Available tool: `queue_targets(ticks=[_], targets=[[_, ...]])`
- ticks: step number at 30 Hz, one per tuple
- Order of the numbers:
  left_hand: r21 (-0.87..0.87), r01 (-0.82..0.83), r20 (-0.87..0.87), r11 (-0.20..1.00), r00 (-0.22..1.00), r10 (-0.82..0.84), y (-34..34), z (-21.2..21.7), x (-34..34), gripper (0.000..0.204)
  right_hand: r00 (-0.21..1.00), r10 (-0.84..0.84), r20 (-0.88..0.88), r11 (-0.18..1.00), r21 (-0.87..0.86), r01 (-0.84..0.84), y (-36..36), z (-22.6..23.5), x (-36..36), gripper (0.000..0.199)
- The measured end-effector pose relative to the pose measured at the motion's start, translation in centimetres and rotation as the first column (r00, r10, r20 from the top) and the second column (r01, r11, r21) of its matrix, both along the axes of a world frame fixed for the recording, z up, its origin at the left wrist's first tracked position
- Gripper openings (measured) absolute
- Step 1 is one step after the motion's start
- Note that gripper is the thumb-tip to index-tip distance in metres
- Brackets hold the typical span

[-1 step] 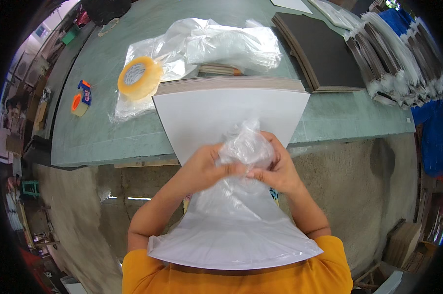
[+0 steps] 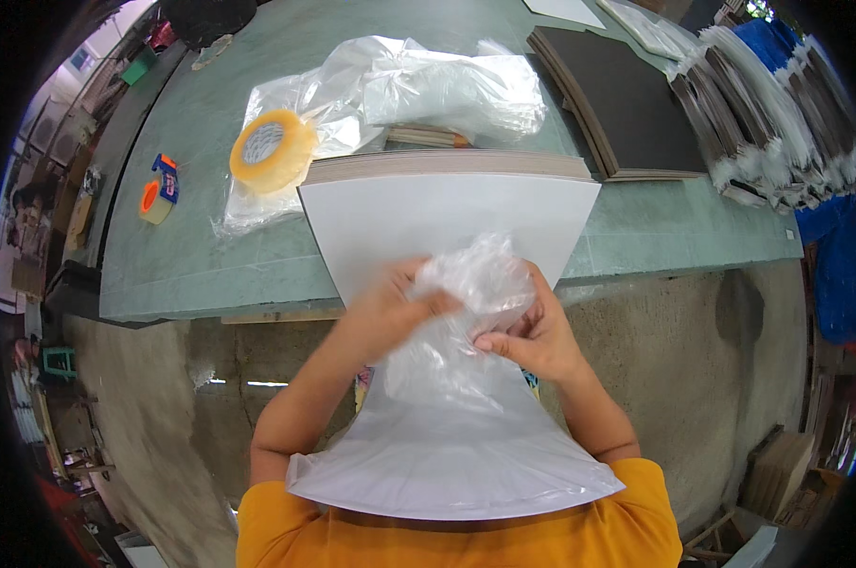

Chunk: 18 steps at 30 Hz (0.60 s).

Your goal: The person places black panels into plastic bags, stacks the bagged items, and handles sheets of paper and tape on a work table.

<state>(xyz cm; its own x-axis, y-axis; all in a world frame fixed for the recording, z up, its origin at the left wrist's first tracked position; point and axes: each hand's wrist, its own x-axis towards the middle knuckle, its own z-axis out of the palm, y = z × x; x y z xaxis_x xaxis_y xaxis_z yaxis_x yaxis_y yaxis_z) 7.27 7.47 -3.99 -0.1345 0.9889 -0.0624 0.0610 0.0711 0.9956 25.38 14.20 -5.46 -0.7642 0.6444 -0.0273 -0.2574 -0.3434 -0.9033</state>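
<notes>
Concrete floor [image 2: 655, 350] spreads below and nearer than the white stack [image 2: 371, 227], our landmark, which sits on a green table [image 2: 210, 275] and reaches over its near edge, the layered grey-brown side facing away from us. On the near side of the stack we have a clear bag [image 2: 447, 379], its wide end against our yellow shirt [image 2: 447, 546] and its bunched end in front of the stack's white face; whether the two touch, we cannot tell. Something flat and white shows through the bag's wide end. Our right hand [image 2: 539, 333], by the stack's near right corner, grasps the bunched plastic, thumb on the near side and fingers curled behind. Our left hand [image 2: 380, 312], by the near left corner, is blurred, its bent fingers at the bunch; we cannot tell whether it grips. Beyond the stack we see a heap of clear bags [image 2: 447, 90], partly over some thin pieces [image 2: 418, 135]. Just past the stack's far left corner, a big tape roll [image 2: 300, 159] lies on the heap's edge, and well left of the stack is a small tape [image 2: 157, 201] with a blue part. Just right of the stack's far side lie dark boards [image 2: 631, 109], and farther right, wrapped bundles [image 2: 759, 128] crowd together above a blue cloth [image 2: 837, 275].
</notes>
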Motion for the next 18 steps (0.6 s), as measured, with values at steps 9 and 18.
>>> queue_targets(ticks=[9,18], targets=[[0.021,-0.024,-0.237,1.000,0.971,0.028,0.3,-1.0,-0.4,0.020,0.932,-0.362,0.025,0.666,0.706,0.239,2.2,-0.8,4.1,0.059],[-0.017,-0.079,-0.113,0.997,0.991,0.077,-0.6,-2.4,-0.6,0.022,0.374,-0.882,-0.286,0.208,0.477,0.854,2.9,2.1,4.0,0.044]])
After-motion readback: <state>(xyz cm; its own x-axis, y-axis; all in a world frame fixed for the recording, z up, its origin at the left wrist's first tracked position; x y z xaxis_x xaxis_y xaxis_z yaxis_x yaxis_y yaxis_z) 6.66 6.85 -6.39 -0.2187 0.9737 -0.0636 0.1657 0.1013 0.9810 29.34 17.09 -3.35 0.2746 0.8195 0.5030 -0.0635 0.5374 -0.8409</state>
